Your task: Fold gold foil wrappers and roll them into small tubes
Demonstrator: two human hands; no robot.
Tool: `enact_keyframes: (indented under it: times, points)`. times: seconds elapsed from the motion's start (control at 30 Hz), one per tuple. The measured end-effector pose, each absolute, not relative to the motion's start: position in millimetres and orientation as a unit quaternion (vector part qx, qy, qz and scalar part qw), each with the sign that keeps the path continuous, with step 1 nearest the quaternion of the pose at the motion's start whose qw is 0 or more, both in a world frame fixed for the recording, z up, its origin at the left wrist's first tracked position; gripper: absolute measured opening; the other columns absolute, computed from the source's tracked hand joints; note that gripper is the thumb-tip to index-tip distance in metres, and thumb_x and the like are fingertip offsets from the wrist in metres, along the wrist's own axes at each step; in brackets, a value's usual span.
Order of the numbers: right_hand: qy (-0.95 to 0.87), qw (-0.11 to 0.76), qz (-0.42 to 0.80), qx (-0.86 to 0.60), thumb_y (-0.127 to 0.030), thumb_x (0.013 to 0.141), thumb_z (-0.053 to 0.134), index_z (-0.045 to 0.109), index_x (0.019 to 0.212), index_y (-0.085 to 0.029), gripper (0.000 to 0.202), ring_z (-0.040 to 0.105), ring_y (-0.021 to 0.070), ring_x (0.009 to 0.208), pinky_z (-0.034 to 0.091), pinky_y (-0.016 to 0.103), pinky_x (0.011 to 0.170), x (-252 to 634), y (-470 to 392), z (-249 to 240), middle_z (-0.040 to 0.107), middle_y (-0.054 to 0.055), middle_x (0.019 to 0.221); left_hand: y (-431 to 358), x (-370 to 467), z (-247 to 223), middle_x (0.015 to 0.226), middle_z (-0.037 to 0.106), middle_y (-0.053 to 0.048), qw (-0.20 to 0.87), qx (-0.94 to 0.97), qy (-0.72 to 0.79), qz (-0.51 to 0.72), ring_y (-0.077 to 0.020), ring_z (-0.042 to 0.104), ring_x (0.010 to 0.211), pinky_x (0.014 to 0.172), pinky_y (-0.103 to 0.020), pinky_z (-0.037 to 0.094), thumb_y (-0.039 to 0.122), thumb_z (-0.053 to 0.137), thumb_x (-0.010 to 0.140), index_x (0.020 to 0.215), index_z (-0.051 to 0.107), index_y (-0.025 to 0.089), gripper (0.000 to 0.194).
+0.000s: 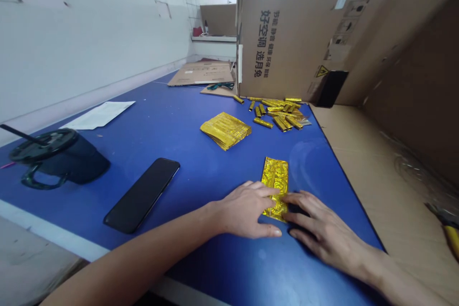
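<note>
A shiny gold sheet [275, 174] lies flat on the blue table, its long side running away from me. My left hand [249, 208] rests over its left lower part, fingers spread and thumb stretched out on the table side. At the sheet's lower right edge, my right hand [317, 224] touches it with its fingertips, the fingers apart and slightly bent. Beyond both hands sits a stack of gold sheets [225, 129]. Several small folded gold pieces [283, 122] are heaped behind, against the large carton.
A black phone [141, 196] lies left of my left arm, with a dark lidded cup [77, 155] farther left. White paper [98, 115] is near the wall. A large carton [290, 33] stands at the back, and pliers [450, 232] lie at far right.
</note>
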State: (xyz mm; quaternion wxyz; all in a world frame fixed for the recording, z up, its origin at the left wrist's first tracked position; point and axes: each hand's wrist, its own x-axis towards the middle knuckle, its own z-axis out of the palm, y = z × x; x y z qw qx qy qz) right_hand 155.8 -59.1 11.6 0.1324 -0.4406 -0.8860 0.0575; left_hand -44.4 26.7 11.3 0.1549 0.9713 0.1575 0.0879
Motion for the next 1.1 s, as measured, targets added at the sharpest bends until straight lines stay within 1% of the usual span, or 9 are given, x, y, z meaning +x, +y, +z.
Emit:
enact_keyframes:
  times: [0.07,0.17,0.33,0.5,0.6,0.73,0.83,1.0,1.1]
  points:
    - [-0.882,0.151,0.054,-0.443,-0.020,0.081,0.045,0.058,0.100,-0.021,0.023,0.049,0.0209,0.099,0.041,0.040,0.084,153,-57,11,0.054,0.010,0.104,28,-44,12,0.117,0.052,-0.007,0.164,0.971,0.151,0.084,-0.0235,0.045,0.105,0.090,-0.037,0.032,0.053,0.048,0.074,0.102,0.056,0.016,0.047]
    - [-0.882,0.155,0.052,-0.442,-0.018,0.083,0.042,0.060,0.093,-0.019,0.021,0.052,0.0193,0.088,0.045,0.036,0.074,151,-54,10,0.057,0.010,0.094,30,-45,12,0.115,0.053,-0.006,0.174,0.970,0.149,0.083,-0.0228,0.044,0.106,0.090,-0.036,0.032,0.053,0.048,0.074,0.103,0.056,0.017,0.047]
    - [-0.890,0.151,0.041,-0.429,-0.016,0.084,0.039,0.060,0.091,-0.018,0.023,0.052,0.0185,0.083,0.044,0.035,0.070,150,-55,12,0.058,0.009,0.090,32,-45,12,0.117,0.052,-0.006,0.186,0.968,0.153,0.076,-0.0234,0.042,0.108,0.091,-0.037,0.031,0.053,0.051,0.072,0.106,0.055,0.017,0.049]
    - [-0.903,0.101,0.046,-0.415,-0.011,0.084,0.037,0.060,0.091,-0.018,0.025,0.052,0.0189,0.086,0.043,0.035,0.075,147,-55,16,0.059,0.008,0.086,32,-46,10,0.117,0.052,-0.006,0.189,0.967,0.152,0.074,-0.0233,0.042,0.108,0.091,-0.037,0.031,0.050,0.053,0.072,0.106,0.055,0.017,0.047]
    - [-0.900,0.088,0.041,-0.424,-0.012,0.084,0.036,0.059,0.090,-0.018,0.024,0.054,0.0182,0.084,0.042,0.036,0.077,146,-56,17,0.060,0.007,0.084,33,-46,9,0.119,0.051,-0.005,0.191,0.967,0.150,0.076,-0.0225,0.041,0.110,0.091,-0.036,0.031,0.046,0.054,0.073,0.106,0.054,0.016,0.044]
    - [-0.902,0.082,0.005,-0.424,-0.011,0.083,0.038,0.059,0.081,-0.018,0.023,0.055,0.0172,0.080,0.042,0.037,0.079,143,-57,18,0.060,0.006,0.079,33,-46,8,0.118,0.051,-0.005,0.191,0.966,0.154,0.076,-0.0221,0.040,0.110,0.091,-0.035,0.031,0.043,0.055,0.073,0.107,0.054,0.017,0.044]
    - [-0.911,0.050,-0.043,-0.406,-0.008,0.079,0.042,0.060,0.074,-0.017,0.020,0.057,0.0175,0.074,0.044,0.036,0.074,135,-55,20,0.060,0.006,0.075,33,-45,8,0.119,0.051,-0.004,0.194,0.966,0.152,0.073,-0.0222,0.040,0.110,0.091,-0.036,0.031,0.042,0.055,0.073,0.108,0.053,0.018,0.043]
    - [-0.913,-0.053,-0.127,-0.384,-0.004,0.067,0.052,0.062,0.072,-0.013,0.014,0.057,0.0202,0.065,0.046,0.034,0.061,118,-51,25,0.062,0.008,0.072,31,-44,10,0.117,0.053,-0.004,0.195,0.966,0.156,0.073,-0.0224,0.041,0.109,0.090,-0.037,0.031,0.039,0.055,0.074,0.106,0.055,0.019,0.038]
    - [-0.915,-0.049,-0.131,-0.379,-0.003,0.069,0.050,0.061,0.074,-0.013,0.015,0.057,0.0201,0.066,0.046,0.033,0.058,117,-51,25,0.061,0.009,0.073,30,-44,9,0.116,0.053,-0.003,0.195,0.965,0.158,0.077,-0.0223,0.041,0.109,0.090,-0.037,0.031,0.039,0.054,0.074,0.106,0.055,0.020,0.037]
